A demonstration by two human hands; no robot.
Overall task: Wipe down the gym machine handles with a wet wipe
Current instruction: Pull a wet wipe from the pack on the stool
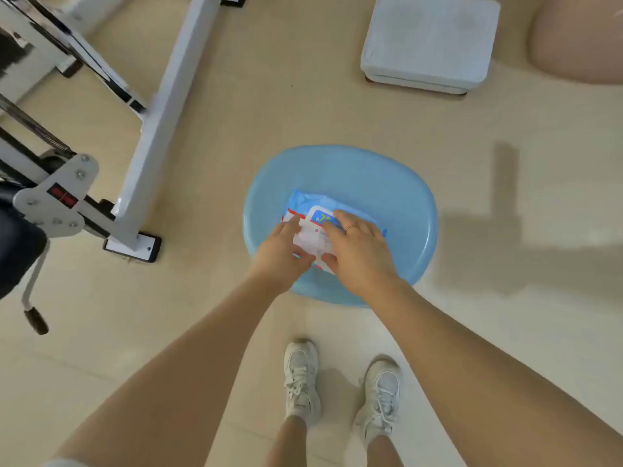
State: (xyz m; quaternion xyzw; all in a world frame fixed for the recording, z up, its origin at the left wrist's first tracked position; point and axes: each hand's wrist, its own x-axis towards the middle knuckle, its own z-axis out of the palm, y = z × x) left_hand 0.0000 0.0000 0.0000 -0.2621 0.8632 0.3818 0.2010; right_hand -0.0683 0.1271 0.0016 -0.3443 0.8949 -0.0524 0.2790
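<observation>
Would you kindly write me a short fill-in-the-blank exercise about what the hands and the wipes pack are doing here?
1. The blue and white wet wipes pack lies on a round light ____ plastic stool.
2. A gold ring shows on the ____ hand.
3. The left hand touches the pack at its ____ end.
4. The person wears white ____ on the beige floor.

Missing words: blue; right; left; sneakers
</observation>
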